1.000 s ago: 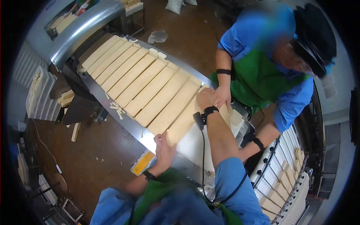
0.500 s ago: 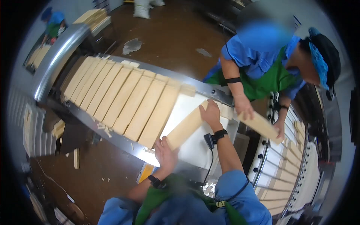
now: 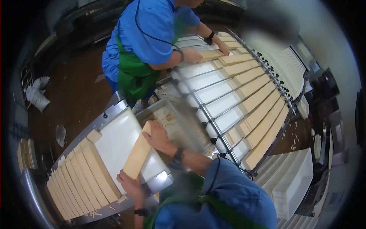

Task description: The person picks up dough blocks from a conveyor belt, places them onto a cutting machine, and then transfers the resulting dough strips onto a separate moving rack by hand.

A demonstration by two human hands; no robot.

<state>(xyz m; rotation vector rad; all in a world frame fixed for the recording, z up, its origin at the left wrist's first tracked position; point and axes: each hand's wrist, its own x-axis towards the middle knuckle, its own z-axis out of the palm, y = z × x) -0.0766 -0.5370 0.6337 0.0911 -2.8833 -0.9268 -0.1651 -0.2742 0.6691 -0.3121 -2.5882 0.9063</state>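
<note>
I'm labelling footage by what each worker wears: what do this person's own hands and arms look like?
Both the left hand and the right hand are ungloved. Each wrist has a black band: left, right. The right arm has a loose blue fabric sleeve with a thin black cable; the left sleeve is unclear.
</note>
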